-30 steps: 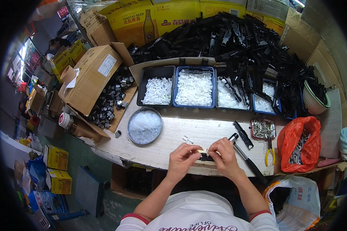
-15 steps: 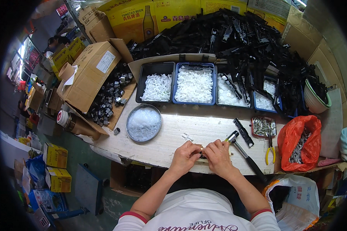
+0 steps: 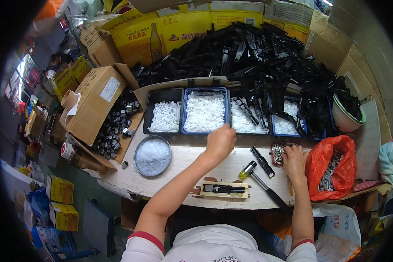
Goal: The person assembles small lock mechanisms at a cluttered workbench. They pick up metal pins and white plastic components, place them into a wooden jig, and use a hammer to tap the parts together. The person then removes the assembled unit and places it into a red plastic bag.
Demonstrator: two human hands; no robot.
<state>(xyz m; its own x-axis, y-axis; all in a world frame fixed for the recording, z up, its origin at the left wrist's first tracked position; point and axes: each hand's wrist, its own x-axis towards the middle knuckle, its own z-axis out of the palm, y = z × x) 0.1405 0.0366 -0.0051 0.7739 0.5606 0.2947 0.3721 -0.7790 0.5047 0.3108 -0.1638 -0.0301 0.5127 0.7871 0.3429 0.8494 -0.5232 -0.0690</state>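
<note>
My left hand (image 3: 221,143) is closed and hovers over the table in front of the blue-rimmed tray of small white plastic parts (image 3: 205,111); whatever its fingers hold is hidden. My right hand (image 3: 296,162) reaches to the small red tray of metal pins (image 3: 277,158), its fingers bent down at the pins; I cannot make out a pin between them. Between my forearms, a black plastic part (image 3: 225,189) lies in a pale wooden block (image 3: 214,195) at the table's near edge. A hammer (image 3: 266,185) and another black part (image 3: 262,161) lie to its right.
Black parts (image 3: 249,48) are heaped behind the trays. A round dish of clear pieces (image 3: 153,156) sits left, near a cardboard box (image 3: 94,105) and dark metal pieces (image 3: 113,126). At right stands a red bag of grey pieces (image 3: 334,168), with pliers (image 3: 291,188) partly behind my right arm.
My hands have parted from the wooden block, uncovering the black part in it. The left has moved forward toward the white parts, the right sideways to the metal pins. The view has shifted slightly.
</note>
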